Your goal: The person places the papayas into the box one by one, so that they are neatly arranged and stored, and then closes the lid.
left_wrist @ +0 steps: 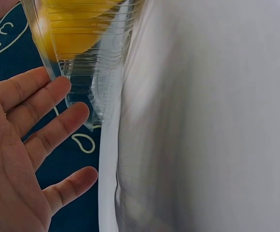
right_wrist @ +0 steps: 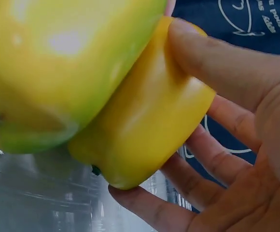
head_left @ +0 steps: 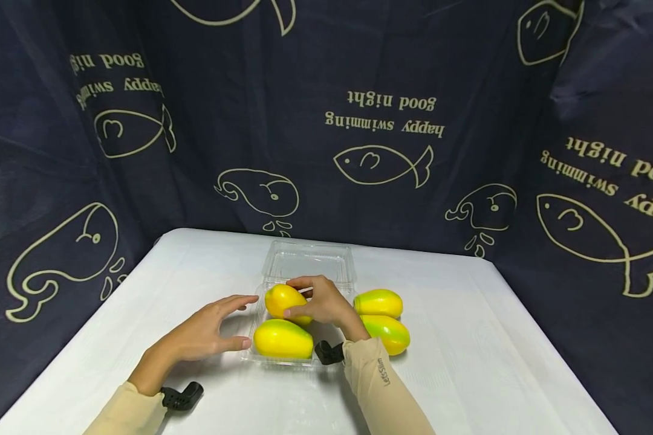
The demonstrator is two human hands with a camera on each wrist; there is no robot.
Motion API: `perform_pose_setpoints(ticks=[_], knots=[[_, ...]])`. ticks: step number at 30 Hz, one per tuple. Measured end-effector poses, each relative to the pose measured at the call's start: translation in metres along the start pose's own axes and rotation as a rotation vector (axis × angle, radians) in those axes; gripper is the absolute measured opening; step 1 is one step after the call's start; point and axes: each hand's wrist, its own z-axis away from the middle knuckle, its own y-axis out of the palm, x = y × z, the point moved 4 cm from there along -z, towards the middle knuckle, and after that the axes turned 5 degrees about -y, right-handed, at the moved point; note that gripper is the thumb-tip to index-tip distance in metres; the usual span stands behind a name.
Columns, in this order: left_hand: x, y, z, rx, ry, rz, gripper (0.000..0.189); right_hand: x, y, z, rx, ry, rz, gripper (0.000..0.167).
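Observation:
My right hand grips a yellow papaya in the clear plastic container. Seen from the right wrist, the thumb lies on one side of this fruit and the fingers curl along the other. A second papaya, yellow with a green streak, lies in the container's near half, right beside the held one. My left hand is at the container's left side, fingers spread and holding nothing. In the left wrist view its fingertips are right at the ribbed plastic wall.
Two more yellow-green papayas, a far one and a near one, lie on the white table right of the container. The container's lid stands open at the back. A dark fish-print curtain surrounds the table's back and sides.

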Motion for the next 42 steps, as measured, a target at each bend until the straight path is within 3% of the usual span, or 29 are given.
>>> perform_pose_setpoints(ticks=[19, 26, 42], knots=[[0.0023, 0.0054, 0.0016, -0.001, 0.002, 0.003, 0.079, -0.0039, 0.0080, -0.0004, -0.010, 0.003, 0.037, 0.059], [0.0022, 0.0026, 0.0016, -0.014, 0.016, -0.008, 0.079, 0.0013, 0.0049, 0.0003, -0.004, -0.046, 0.010, 0.059], [0.0006, 0.0007, 0.0017, -0.012, 0.021, -0.016, 0.080, 0.0008, -0.0005, 0.0043, 0.005, -0.028, 0.029, 0.065]])
